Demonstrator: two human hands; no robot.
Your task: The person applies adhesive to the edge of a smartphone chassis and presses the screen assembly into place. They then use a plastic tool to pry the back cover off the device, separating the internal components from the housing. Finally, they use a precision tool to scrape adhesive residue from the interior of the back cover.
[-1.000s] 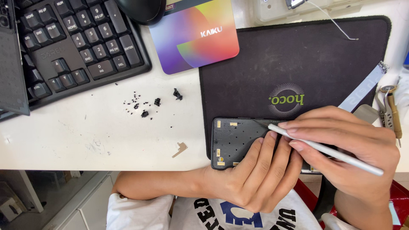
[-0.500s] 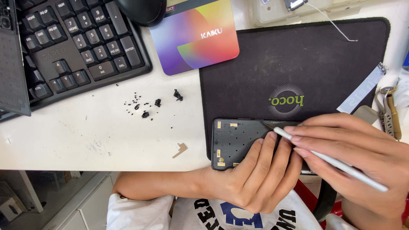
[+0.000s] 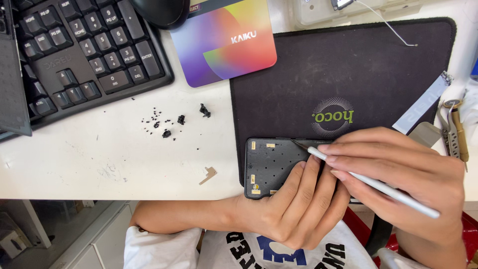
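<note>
Presently, at far left a black keyboard (image 3: 74, 55) sits on the white table (image 3: 99, 164), well apart from the work. Right of it lie loose black crumbs (image 3: 172, 124) and a small tan bracket-shaped scrap (image 3: 208, 175); a careless sweep of an arm could scatter these onto the mat or off the table edge. A multicoloured pad (image 3: 224, 42) lies above them, clear of the hands.

The dark work mat (image 3: 348, 69) carries the black rectangular panel (image 3: 271, 167) at its lower left corner, close to the table's near edge. The left hand (image 3: 298, 209) comes up from below with fingers curled over the panel's right portion, pressing it flat. If that pressure eases, the panel could slide toward the edge, as nothing else restrains it.

The right hand (image 3: 403, 174) pinches a slim white-handled tool (image 3: 373, 184) in a pen grip, fingers closed narrowly round the shaft. Its dark pointed tip sits at the panel's upper edge, just beside the left fingertips. Judged risk: a slip under force could drive the point into those fingers, or gouge the small gold contacts on the panel.

At far right, metal tweezers (image 3: 455, 132) lie within elbow reach.
</note>
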